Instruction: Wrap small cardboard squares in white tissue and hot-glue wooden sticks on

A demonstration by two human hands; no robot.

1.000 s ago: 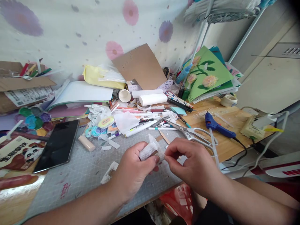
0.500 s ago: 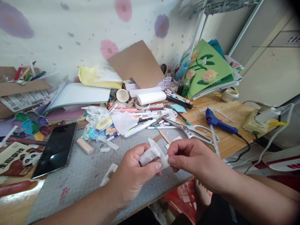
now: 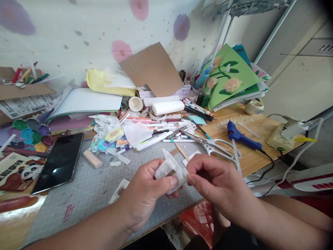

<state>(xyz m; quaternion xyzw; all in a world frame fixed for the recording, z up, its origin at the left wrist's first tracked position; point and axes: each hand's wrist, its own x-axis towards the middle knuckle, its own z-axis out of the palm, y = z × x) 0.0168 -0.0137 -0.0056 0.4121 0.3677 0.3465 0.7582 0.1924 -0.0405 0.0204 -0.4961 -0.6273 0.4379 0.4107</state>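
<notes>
From my remote seat, I have the left hand (image 3: 148,185) clamping a white, dimpled, curled paper-like piece (image 3: 163,169) under its thumb, while the right hand (image 3: 220,178) seems to pinch its thin right edge. The piece sits above the grey gridded cutting mat (image 3: 91,194). Pulling unevenly could tear it; a slack thumb could let it slip. Beyond lie silver metal scissors (image 3: 203,141), then a blue plastic glue gun (image 3: 240,138).
</notes>
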